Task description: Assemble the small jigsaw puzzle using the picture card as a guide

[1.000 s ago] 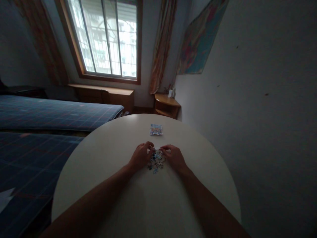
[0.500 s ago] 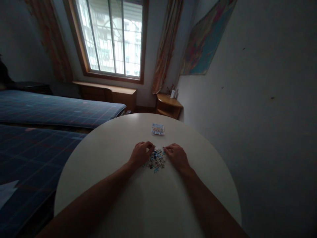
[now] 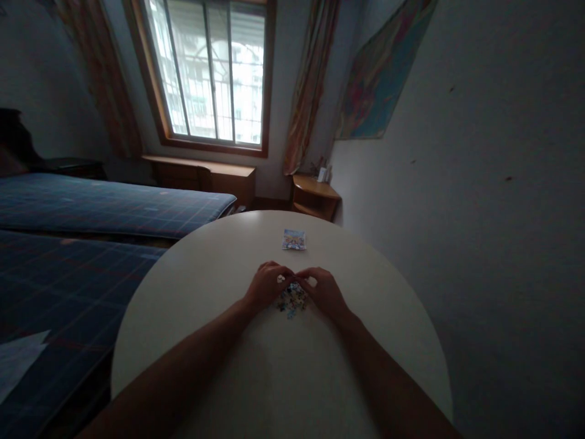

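From where I stand, the loose jigsaw pieces (image 3: pixel 291 306) lie heaped on the round white table (image 3: pixel 201 268), between the person's forearms. The left hand (image 3: pixel 267 285) sits at about ten o'clock of the heap, the right hand (image 3: pixel 326 291) at about two, and their fingertips come together over its twelve o'clock edge. On each hand, thumb and forefinger bend toward one another, leaving a small loop; how tightly the tips close, and whether there's a piece between them, I can't tell from here. A small printed packet (image 3: pixel 294 239) lies flat beyond, at twelve o'clock and well clear of the fingers.

I'd take this as a close fingertip step, both hands working at one spot, with most of the pieces loose below. As I judge it, the next move calls for a light touch and steady wrists, so the heap isn't brushed apart.
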### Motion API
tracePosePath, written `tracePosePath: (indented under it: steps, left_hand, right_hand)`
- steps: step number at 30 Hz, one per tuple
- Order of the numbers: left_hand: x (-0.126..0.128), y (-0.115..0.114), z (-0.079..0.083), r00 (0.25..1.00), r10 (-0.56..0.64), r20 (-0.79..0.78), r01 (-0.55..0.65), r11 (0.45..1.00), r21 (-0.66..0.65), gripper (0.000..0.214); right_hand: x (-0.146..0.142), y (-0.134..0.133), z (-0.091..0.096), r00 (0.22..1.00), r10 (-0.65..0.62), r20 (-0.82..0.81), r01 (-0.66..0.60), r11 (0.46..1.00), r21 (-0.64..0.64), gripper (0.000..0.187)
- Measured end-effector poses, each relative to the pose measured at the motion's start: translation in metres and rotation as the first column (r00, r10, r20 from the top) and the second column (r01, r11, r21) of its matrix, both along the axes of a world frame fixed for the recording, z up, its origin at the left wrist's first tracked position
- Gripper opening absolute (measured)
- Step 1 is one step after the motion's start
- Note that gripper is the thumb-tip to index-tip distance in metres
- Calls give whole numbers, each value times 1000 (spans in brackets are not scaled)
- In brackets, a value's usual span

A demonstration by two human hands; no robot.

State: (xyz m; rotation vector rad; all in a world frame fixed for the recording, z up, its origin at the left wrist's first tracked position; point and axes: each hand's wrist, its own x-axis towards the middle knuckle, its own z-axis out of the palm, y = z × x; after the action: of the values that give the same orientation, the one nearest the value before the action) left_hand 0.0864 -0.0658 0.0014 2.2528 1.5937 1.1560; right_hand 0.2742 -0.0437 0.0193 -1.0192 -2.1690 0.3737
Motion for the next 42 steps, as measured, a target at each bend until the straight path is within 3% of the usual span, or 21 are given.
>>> tracePosePath:
  steps: [6, 13, 21, 25, 29, 35, 38, 42]
  left_hand:
    - [-5, 3, 1, 999, 34, 29, -34, 999, -17, 14]
    - [-15, 8, -4, 991, 122, 61, -119, 991, -54, 22]
    - [-35, 16, -9, 947, 314, -65, -319, 944, -88, 20]
    - [-37, 15, -8, 931, 345, -121, -355, 931, -78, 20]
    - [-36, 11, -5, 933, 323, -157, -337, 939, -69, 19]
    - [-27, 1, 1, 974, 117, -196, -126, 991, -36, 19]
    - [-23, -4, 3, 974, 20, -228, -30, 999, -42, 17]
    - [-24, -8, 5, 967, -6, -254, -6, 999, -45, 18]
  right_hand:
    - [13, 10, 3, 989, -144, 39, 145, 989, -18, 14]
    - [25, 19, -4, 929, -355, 106, 360, 932, -32, 15]
    - [25, 14, -5, 906, -388, 170, 410, 904, -119, 13]
    - [23, 11, -2, 923, -340, 182, 365, 922, -131, 15]
    - [22, 4, 6, 968, -166, 190, 196, 969, -153, 14]
    - [27, -6, 13, 973, 163, 163, -122, 964, -235, 30]
    - [29, -5, 10, 960, 207, 187, -154, 953, -262, 33]
    - [29, -3, 8, 961, 195, 194, -138, 952, -272, 28]
